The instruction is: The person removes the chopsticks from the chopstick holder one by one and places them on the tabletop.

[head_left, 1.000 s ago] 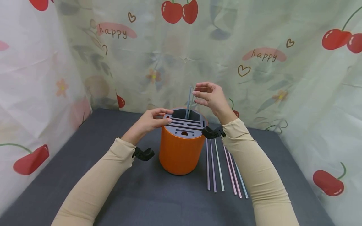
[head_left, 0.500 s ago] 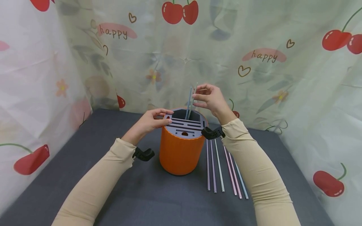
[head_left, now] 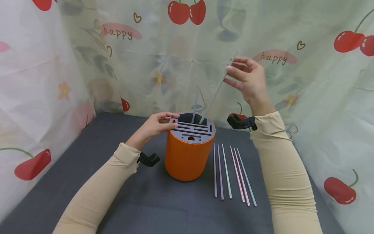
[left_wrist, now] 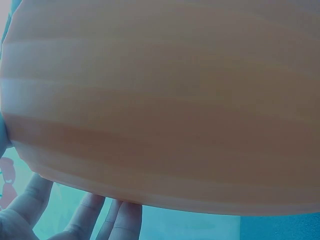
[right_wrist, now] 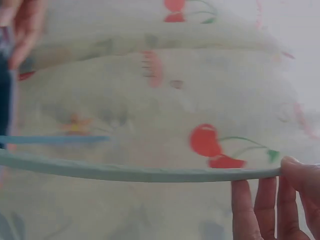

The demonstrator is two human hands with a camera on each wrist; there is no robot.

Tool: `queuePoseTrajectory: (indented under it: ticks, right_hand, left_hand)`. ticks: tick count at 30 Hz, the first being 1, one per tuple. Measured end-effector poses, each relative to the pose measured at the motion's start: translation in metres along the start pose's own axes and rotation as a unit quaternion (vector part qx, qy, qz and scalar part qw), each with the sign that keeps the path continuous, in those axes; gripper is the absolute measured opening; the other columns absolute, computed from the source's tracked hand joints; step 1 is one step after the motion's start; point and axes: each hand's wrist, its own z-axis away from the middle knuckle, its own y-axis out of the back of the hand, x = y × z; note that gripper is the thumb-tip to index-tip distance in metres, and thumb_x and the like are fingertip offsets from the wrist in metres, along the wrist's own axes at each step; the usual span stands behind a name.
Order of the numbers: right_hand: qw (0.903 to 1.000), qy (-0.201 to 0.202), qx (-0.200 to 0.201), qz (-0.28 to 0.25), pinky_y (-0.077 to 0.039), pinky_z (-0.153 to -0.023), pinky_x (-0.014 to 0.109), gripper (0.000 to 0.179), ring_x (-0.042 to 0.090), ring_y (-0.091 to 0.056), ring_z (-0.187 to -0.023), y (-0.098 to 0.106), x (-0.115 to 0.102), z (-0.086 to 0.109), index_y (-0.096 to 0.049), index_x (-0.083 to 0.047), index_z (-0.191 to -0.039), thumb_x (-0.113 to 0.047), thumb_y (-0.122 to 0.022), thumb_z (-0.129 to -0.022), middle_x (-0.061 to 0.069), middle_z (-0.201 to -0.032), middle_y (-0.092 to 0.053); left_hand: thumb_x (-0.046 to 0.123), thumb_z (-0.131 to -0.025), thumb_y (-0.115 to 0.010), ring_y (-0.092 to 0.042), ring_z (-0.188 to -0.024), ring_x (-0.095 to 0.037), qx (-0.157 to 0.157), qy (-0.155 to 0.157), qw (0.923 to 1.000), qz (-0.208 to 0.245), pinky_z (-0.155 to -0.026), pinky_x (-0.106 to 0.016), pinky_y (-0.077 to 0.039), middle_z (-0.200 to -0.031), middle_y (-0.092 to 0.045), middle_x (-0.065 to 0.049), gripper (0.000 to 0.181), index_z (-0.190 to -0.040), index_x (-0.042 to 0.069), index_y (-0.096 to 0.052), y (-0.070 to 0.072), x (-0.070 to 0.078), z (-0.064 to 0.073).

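My right hand [head_left: 246,76] pinches a pale green chopstick [head_left: 217,92] near its upper end, raised above and to the right of an orange utensil holder [head_left: 187,159]. The chopstick slants down to the left, its lower end overlapping the holder's dark rear compartment [head_left: 187,117] in the head view. A blue chopstick [head_left: 195,105] stands almost upright in that compartment. Thumb and fingertips of the green chopstick's hold show in the right wrist view [right_wrist: 260,205]. My left hand [head_left: 155,125] rests on the holder's left rim, fingers extended; in the left wrist view its fingers [left_wrist: 85,215] lie along the orange wall.
The holder's grey top [head_left: 194,130] has several narrow slots in front of the compartment. To its right, several purple, green, pink and blue chopsticks [head_left: 228,172] lie on the dark cloth [head_left: 163,204]. A cherry-patterned curtain [head_left: 163,55] stands close behind.
My right hand has moved up and to the right with the green chopstick, which now leans more. The blue chopstick and my left hand stay put.
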Motion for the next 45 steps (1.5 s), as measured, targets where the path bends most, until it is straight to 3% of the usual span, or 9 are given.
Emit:
queuePoseTrajectory:
  ticks: [6,11,17,22,25,30,34,45]
  right_hand:
    - [0.991,0.048,0.065,-0.107,-0.06,-0.063,0.037,0.031,0.022,-0.063,-0.07,0.031,-0.044,0.005,-0.064,-0.001,-0.104,0.011,-0.074,-0.077,0.009,-0.094,-0.063]
    - [0.9889,0.029,0.1,-0.107,-0.058,-0.058,0.035,0.032,0.02,-0.063,-0.066,0.068,-0.043,0.009,-0.066,-0.002,-0.105,0.01,-0.075,-0.077,0.008,-0.093,-0.063]
    - [0.9941,-0.049,0.097,-0.009,-0.059,-0.063,0.029,0.031,0.015,-0.067,-0.071,0.112,0.005,0.018,-0.068,-0.01,-0.105,0.003,-0.076,-0.078,0.003,-0.091,-0.067]
    - [0.9857,-0.131,0.077,0.072,-0.058,-0.066,0.026,0.032,0.009,-0.069,-0.072,0.142,0.061,0.027,-0.063,-0.016,-0.11,-0.002,-0.073,-0.083,-0.005,-0.084,-0.069]
    - [0.9722,-0.171,0.069,0.143,-0.058,-0.067,0.025,0.036,0.005,-0.068,-0.074,0.155,0.096,0.033,-0.058,-0.015,-0.119,-0.005,-0.07,-0.087,-0.009,-0.084,-0.068]
    - [0.9378,-0.224,0.06,0.258,-0.058,-0.071,0.024,0.052,0.002,-0.066,-0.077,0.168,0.147,0.043,-0.049,-0.005,-0.138,-0.011,-0.069,-0.09,-0.013,-0.084,-0.069]
    - [0.9187,-0.254,0.054,0.298,-0.058,-0.075,0.028,0.055,0.006,-0.067,-0.083,0.172,0.177,0.048,-0.048,-0.002,-0.14,-0.012,-0.069,-0.09,-0.011,-0.083,-0.068]
    - [0.8865,-0.282,0.065,0.361,-0.058,-0.066,0.028,0.044,0.009,-0.063,-0.072,0.174,0.211,0.053,-0.057,0.001,-0.131,-0.007,-0.069,-0.089,-0.003,-0.081,-0.067]
  left_hand:
    - [0.022,-0.091,-0.069,-0.038,-0.135,-0.029,-0.001,0.0,1.0,0.0,-0.108,-0.048,-0.041,-0.143,-0.04,-0.012,0.043,-0.132,0.015,-0.058,-0.001,-0.001,0.001]
    - [0.023,-0.091,-0.069,-0.038,-0.134,-0.029,-0.003,0.001,1.0,0.002,-0.108,-0.048,-0.04,-0.144,-0.039,-0.012,0.044,-0.132,0.015,-0.058,-0.002,-0.002,0.001]
    - [0.025,-0.09,-0.07,-0.038,-0.134,-0.027,-0.001,0.007,1.0,-0.006,-0.109,-0.048,-0.039,-0.148,-0.037,-0.009,0.044,-0.132,0.017,-0.058,-0.001,-0.004,0.002]
    - [0.026,-0.09,-0.07,-0.039,-0.132,-0.027,-0.001,0.007,1.0,-0.004,-0.108,-0.047,-0.04,-0.146,-0.038,-0.008,0.043,-0.131,0.019,-0.059,0.0,-0.004,0.002]
    - [0.026,-0.09,-0.071,-0.039,-0.132,-0.027,-0.001,0.008,1.0,-0.004,-0.108,-0.047,-0.04,-0.147,-0.038,-0.007,0.043,-0.131,0.019,-0.059,0.001,-0.004,0.002]
    - [0.027,-0.09,-0.07,-0.037,-0.135,-0.026,0.0,0.008,1.0,-0.006,-0.109,-0.047,-0.04,-0.148,-0.036,-0.007,0.043,-0.131,0.02,-0.059,0.001,-0.002,0.002]
    - [0.027,-0.09,-0.07,-0.036,-0.135,-0.026,-0.001,0.007,1.0,-0.007,-0.108,-0.047,-0.04,-0.148,-0.036,-0.008,0.043,-0.131,0.02,-0.059,0.002,-0.001,0.002]
    - [0.025,-0.09,-0.07,-0.035,-0.136,-0.026,-0.002,0.006,1.0,-0.005,-0.108,-0.047,-0.04,-0.148,-0.035,-0.008,0.042,-0.131,0.019,-0.059,0.002,0.0,0.001]
